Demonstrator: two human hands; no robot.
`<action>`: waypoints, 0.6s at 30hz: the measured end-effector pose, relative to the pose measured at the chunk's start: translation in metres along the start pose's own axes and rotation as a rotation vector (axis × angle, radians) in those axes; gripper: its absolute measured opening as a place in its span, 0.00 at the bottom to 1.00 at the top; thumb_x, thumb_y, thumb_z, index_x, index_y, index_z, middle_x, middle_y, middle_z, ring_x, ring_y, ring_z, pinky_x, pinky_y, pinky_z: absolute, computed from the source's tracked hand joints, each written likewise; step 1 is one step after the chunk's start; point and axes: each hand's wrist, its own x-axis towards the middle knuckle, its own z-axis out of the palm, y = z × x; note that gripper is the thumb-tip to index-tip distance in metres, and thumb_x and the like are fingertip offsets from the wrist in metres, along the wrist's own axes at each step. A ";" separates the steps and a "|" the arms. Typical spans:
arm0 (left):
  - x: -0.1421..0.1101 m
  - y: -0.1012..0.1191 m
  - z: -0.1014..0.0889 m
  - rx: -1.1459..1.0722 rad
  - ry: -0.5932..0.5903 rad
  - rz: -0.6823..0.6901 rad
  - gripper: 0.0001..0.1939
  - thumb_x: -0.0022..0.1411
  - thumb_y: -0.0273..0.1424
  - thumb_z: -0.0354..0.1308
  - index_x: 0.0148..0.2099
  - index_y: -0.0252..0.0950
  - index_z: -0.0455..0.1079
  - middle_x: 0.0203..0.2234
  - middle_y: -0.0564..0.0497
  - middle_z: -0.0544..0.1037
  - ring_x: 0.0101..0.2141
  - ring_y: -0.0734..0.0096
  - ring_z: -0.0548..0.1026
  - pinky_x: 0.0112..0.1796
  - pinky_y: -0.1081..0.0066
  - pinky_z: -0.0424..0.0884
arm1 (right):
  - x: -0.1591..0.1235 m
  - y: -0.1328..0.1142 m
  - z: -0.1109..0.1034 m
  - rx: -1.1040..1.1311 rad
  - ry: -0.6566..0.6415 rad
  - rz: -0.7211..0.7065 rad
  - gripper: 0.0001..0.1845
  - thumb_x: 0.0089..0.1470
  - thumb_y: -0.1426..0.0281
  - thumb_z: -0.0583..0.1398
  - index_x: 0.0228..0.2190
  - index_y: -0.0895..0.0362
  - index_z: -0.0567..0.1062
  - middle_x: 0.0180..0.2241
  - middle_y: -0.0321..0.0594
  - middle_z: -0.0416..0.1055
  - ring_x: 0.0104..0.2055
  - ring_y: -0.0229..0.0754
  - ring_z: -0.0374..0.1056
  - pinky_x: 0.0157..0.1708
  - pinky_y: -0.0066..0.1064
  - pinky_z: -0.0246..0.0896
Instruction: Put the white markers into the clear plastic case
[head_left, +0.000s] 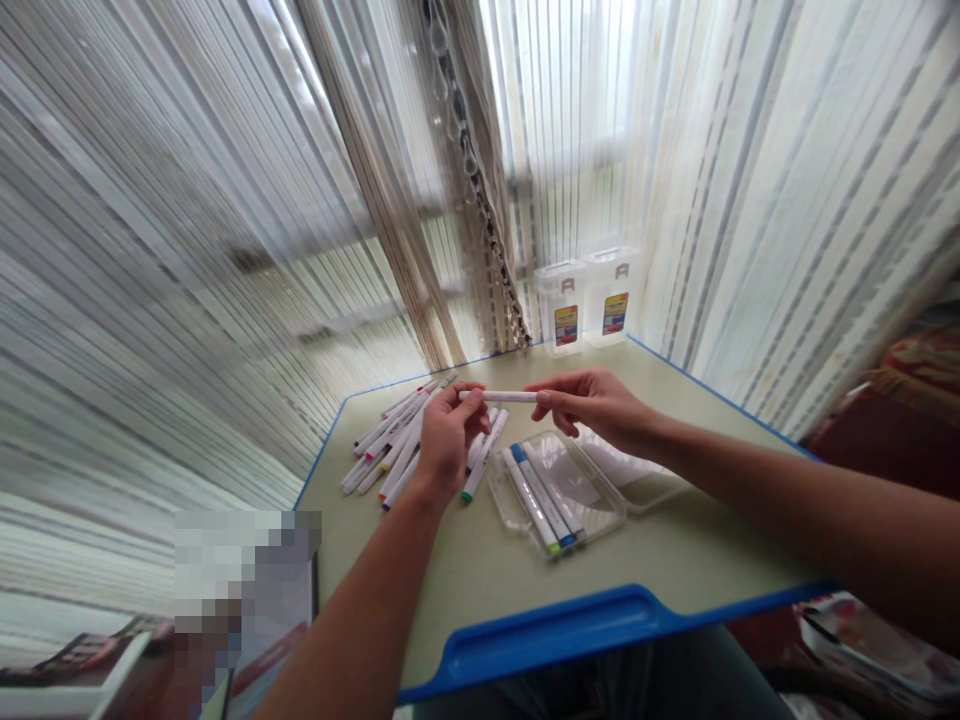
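A white marker pen is held level above the table, one end in each hand. My left hand pinches its left end, and my right hand grips its right end between thumb and fingers. Below them lies an open clear plastic case with several markers side by side at its left; lime and blue ends show. Behind and left of my left hand is a loose pile of white markers with coloured ends. A green-ended marker lies between that hand and the case.
Two clear cases with labels stand upright at the table's back edge, before string curtains. The pale table has a blue rim and a blue front tray. A clear container sits below at right.
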 end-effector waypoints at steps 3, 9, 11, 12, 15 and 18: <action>0.000 0.000 -0.001 -0.017 0.025 -0.001 0.09 0.53 0.30 0.63 0.35 0.32 0.69 0.19 0.56 0.67 0.18 0.79 0.66 0.21 0.75 0.63 | -0.001 -0.001 0.000 0.073 -0.021 0.027 0.20 0.48 0.62 0.67 0.41 0.62 0.80 0.32 0.49 0.79 0.19 0.32 0.63 0.17 0.25 0.54; 0.001 0.000 -0.003 -0.035 0.069 -0.026 0.09 0.54 0.31 0.61 0.36 0.31 0.70 0.19 0.55 0.68 0.17 0.79 0.65 0.21 0.75 0.62 | -0.002 -0.003 -0.001 0.208 -0.075 0.087 0.19 0.51 0.65 0.65 0.45 0.60 0.78 0.40 0.52 0.78 0.23 0.35 0.69 0.17 0.24 0.57; 0.001 0.000 -0.003 -0.037 0.075 -0.027 0.09 0.55 0.31 0.61 0.36 0.31 0.70 0.19 0.55 0.68 0.17 0.80 0.65 0.21 0.76 0.61 | -0.002 -0.002 -0.001 0.228 -0.059 0.091 0.18 0.52 0.66 0.64 0.44 0.60 0.77 0.40 0.51 0.78 0.23 0.35 0.69 0.17 0.24 0.57; 0.001 0.000 -0.003 -0.037 0.077 -0.025 0.10 0.55 0.32 0.61 0.37 0.30 0.71 0.19 0.55 0.68 0.17 0.80 0.65 0.20 0.76 0.61 | -0.001 -0.002 -0.001 0.235 -0.045 0.092 0.18 0.52 0.66 0.64 0.44 0.61 0.77 0.39 0.51 0.79 0.22 0.35 0.69 0.17 0.24 0.57; 0.001 0.000 -0.002 -0.035 0.076 -0.019 0.11 0.55 0.34 0.61 0.37 0.30 0.71 0.19 0.55 0.68 0.17 0.80 0.65 0.20 0.76 0.61 | 0.001 -0.001 -0.001 0.240 0.004 0.095 0.15 0.53 0.68 0.63 0.43 0.61 0.77 0.37 0.50 0.79 0.21 0.35 0.69 0.16 0.24 0.57; 0.001 -0.001 -0.001 -0.025 0.056 0.002 0.13 0.55 0.36 0.61 0.38 0.30 0.72 0.19 0.54 0.69 0.17 0.80 0.65 0.20 0.76 0.61 | 0.002 0.000 -0.001 0.235 0.040 0.102 0.13 0.54 0.68 0.61 0.41 0.61 0.76 0.36 0.50 0.79 0.20 0.35 0.69 0.16 0.24 0.57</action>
